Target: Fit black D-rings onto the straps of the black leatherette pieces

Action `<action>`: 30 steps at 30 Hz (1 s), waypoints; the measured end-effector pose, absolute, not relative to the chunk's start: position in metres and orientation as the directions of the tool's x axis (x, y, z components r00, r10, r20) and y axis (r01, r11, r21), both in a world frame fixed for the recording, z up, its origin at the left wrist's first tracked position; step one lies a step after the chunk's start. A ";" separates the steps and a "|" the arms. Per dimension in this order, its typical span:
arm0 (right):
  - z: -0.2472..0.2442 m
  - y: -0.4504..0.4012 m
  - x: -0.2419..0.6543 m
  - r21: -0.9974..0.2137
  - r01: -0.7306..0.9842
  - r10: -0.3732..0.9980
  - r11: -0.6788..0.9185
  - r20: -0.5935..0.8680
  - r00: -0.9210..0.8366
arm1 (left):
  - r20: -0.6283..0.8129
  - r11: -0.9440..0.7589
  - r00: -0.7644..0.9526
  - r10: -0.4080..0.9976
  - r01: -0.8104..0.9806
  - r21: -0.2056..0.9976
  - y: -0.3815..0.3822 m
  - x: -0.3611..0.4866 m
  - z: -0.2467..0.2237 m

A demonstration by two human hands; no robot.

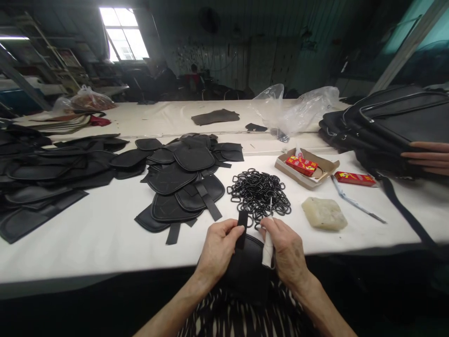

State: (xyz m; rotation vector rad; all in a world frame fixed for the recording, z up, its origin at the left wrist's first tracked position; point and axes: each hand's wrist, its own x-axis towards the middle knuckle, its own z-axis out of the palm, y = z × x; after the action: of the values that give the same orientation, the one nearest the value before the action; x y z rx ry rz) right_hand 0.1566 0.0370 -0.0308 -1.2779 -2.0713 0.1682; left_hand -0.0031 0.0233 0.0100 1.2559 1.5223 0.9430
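My left hand [219, 245] pinches a short black strap [242, 224] between thumb and fingers. The strap belongs to a black leather-like flap [245, 274] with a rounded edge, hanging over my lap at the table's front edge. In my right hand [287, 248] is an awl [267, 250] with a white wrapped handle, its thin metal tip pointing up and away from me. The right fingertips are beside a black ring at the near edge of a heap of black metal D-rings [261, 189]; whether they hold it I cannot tell.
Stacked black flaps [182, 187] with straps lie left of the rings, more flaps [45, 173] farther left. At right are a cardboard box [324, 168] with red packets, a yellowish block [324, 214], a knife [358, 201], and black bags [396, 121] touched by another person's hand [428, 157].
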 end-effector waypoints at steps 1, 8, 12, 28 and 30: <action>-0.032 0.038 0.155 -0.448 0.736 0.831 0.509 0.479 -0.283 | -0.183 0.192 -0.059 0.981 0.269 0.944 0.024 -0.003 0.010; -0.035 0.042 0.157 -0.535 0.656 0.823 0.533 0.507 -0.256 | -0.184 0.185 -0.026 0.983 0.227 0.956 0.025 -0.009 0.005; -0.023 0.047 0.152 -0.585 0.597 0.810 0.549 0.547 -0.210 | -0.167 0.163 -0.002 0.986 0.208 0.964 0.024 -0.008 0.004; -0.003 0.060 0.136 -0.472 0.623 0.745 0.624 0.601 -0.291 | -0.149 0.142 0.025 0.989 0.184 0.973 0.021 -0.010 0.001; -0.002 0.059 0.136 -0.469 0.612 0.743 0.637 0.587 -0.322 | -0.151 0.144 0.028 0.988 0.172 0.975 0.021 -0.010 0.000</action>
State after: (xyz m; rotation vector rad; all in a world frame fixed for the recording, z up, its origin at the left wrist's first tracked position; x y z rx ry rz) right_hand 0.1363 0.0594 -0.0024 -1.0569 -2.0429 0.2030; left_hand -0.0103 0.0212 0.0000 1.2381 1.3683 0.9836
